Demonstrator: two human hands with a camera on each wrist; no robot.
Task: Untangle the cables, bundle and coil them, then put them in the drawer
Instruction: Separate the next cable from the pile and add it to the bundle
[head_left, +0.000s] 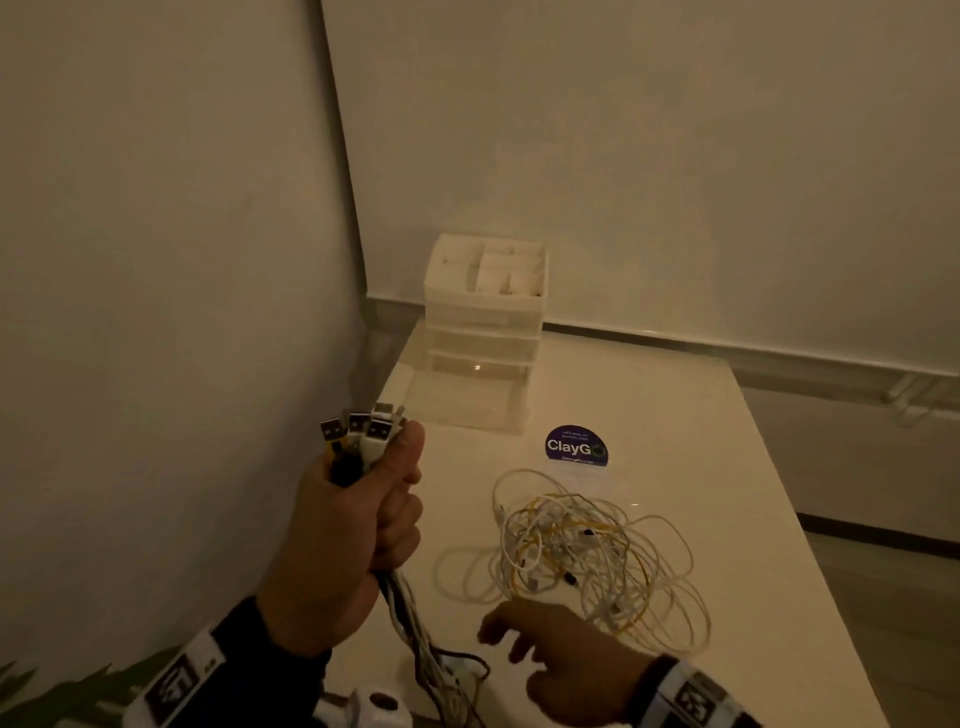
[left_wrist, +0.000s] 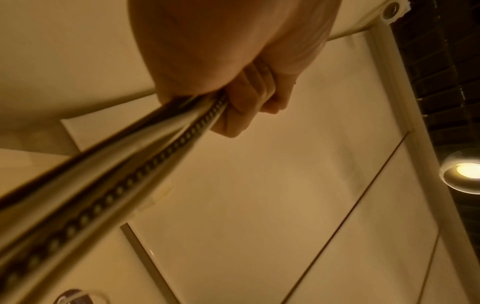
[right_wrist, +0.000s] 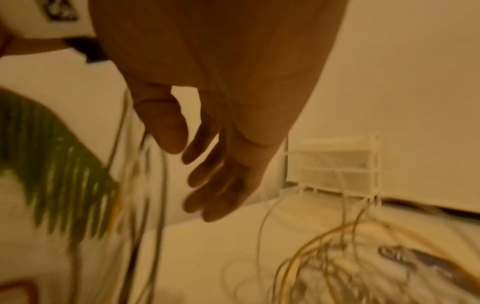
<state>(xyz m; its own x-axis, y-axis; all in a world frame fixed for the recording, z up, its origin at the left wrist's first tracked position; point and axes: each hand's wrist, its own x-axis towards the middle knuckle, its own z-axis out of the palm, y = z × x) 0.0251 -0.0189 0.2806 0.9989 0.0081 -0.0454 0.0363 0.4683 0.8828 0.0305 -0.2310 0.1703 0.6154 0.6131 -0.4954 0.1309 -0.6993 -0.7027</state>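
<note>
My left hand (head_left: 358, 525) is raised over the table's left edge and grips a bunch of cables (head_left: 363, 441), their USB plugs sticking up above my thumb. The strands (head_left: 415, 623) hang from the fist to the table; the left wrist view shows them (left_wrist: 145, 162) running out of my curled fingers (left_wrist: 246, 102). A loose tangle of white and yellow cables (head_left: 587, 551) lies on the white table (head_left: 675, 415). My right hand (head_left: 550, 649) hovers low beside the tangle, fingers (right_wrist: 207, 181) spread and empty. The white drawer unit (head_left: 485, 322) stands at the back, its clear bottom drawer (head_left: 467, 400) pulled out.
A blue ClayGo sticker (head_left: 575, 447) lies between the drawer unit and the tangle. A white plug block (head_left: 382, 709) sits at the near edge under the hanging strands. Green plant leaves (right_wrist: 59, 174) stand left of the table. Walls close in behind and left.
</note>
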